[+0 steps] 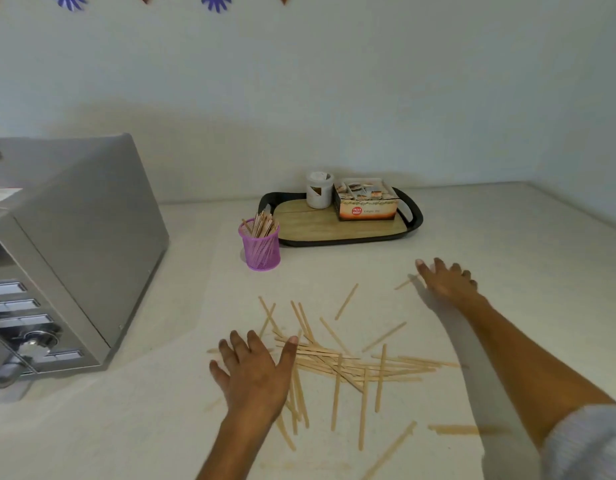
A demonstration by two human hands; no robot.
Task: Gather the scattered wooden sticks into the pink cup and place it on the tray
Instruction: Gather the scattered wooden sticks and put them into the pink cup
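I see the pink cup (260, 244) standing upright on the pale tabletop (507, 237), and I take it as my landmark. It is a mesh cup and already holds a bunch of wooden sticks that lean out over its rim. Just behind it and to its right lies the tray (412, 216), dark-rimmed with a wood-coloured floor; the cup stands off the tray, close against its near left corner. On the tray I make out a white jar (319, 190) and, touching or nearly touching it, a printed box (367, 200).

In front of the cup, nearer to me, the scattered sticks (351, 365) lie in a loose crossed heap, with single ones strewn further toward me and to the right.

My left hand (254, 370) lies palm down at the left end of that heap, directly in front of the cup; its grip is wide, fingers spread and straight, holding nothing, the thumb across several sticks. My right hand (446, 280) is well to the right of the cup, in front of the tray, also flat with a wide grip and holding nothing; its thumb side is at one stray stick (405, 283), though I cannot tell whether it touches.

To the left of the cup stands a metal appliance (74, 244).
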